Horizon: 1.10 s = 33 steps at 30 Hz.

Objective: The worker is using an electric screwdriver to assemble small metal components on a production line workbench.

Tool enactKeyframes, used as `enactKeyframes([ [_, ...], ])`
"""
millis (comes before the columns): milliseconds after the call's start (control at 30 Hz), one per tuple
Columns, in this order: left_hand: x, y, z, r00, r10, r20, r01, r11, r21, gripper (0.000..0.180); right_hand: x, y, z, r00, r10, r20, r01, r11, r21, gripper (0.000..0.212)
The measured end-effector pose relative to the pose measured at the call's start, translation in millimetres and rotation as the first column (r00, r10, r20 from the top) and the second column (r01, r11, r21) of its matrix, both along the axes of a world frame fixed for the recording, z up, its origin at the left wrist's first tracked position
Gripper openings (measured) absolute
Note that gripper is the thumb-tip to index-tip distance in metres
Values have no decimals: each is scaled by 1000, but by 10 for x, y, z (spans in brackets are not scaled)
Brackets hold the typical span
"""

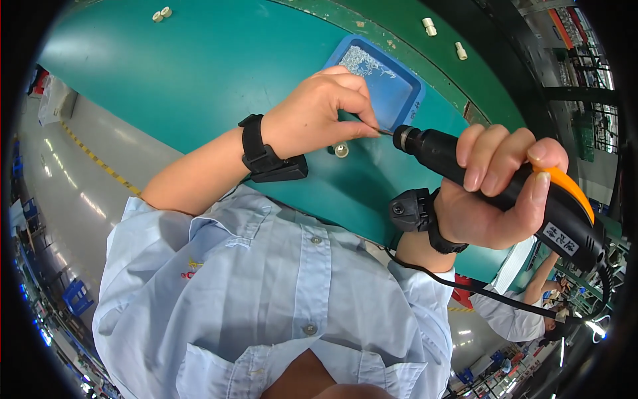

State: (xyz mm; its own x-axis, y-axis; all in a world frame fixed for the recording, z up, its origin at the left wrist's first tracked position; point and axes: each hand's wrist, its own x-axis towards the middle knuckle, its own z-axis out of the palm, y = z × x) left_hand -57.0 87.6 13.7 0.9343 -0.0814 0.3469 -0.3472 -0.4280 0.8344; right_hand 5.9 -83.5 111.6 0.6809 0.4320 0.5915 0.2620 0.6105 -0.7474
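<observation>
My right hand (488, 209) is wrapped around a black electric screwdriver (433, 149) with an orange lever along its side. The tool lies almost level, its thin metal bit pointing left. At the bit's tip, the thumb and forefinger of my left hand (335, 103) are pinched together. Whatever sits between those fingertips is too small to make out. Just past my left hand is a blue tray (413, 100) with a heap of small silvery screws (362, 61) at its far left. A small cream round part (341, 149) stands on the green table below my left fingers.
Two cream round parts (161, 14) lie at the table's far left. Two more cream fittings (429, 26) rest on the green ledge beyond the tray. A black cable (478, 290) runs below my right wrist. At lower right, another person (508, 316) bends over a bench.
</observation>
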Motion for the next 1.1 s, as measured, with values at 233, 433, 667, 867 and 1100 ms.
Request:
enactKeyframes([
  [233,-200,-32,68,986,154,57,-156,987,33,30,-87,52,107,999,37,-13,-38,995,-88,24],
  [433,-282,-63,-46,955,-14,-295,-27,991,-134,27,-194,125,138,998,-59,11,60,983,-174,23],
  [667,-318,-129,-115,937,-39,-347,-23,984,-174,21,-242,184,-42,996,-86,-5,84,986,-146,20],
  [867,-276,-130,-83,942,-23,-335,-35,985,-167,23,-220,260,-89,989,-147,18,146,946,-290,17],
  [1100,-271,-150,57,947,-19,-322,-39,984,-174,21,-220,294,26,994,-103,21,105,949,-297,13],
])
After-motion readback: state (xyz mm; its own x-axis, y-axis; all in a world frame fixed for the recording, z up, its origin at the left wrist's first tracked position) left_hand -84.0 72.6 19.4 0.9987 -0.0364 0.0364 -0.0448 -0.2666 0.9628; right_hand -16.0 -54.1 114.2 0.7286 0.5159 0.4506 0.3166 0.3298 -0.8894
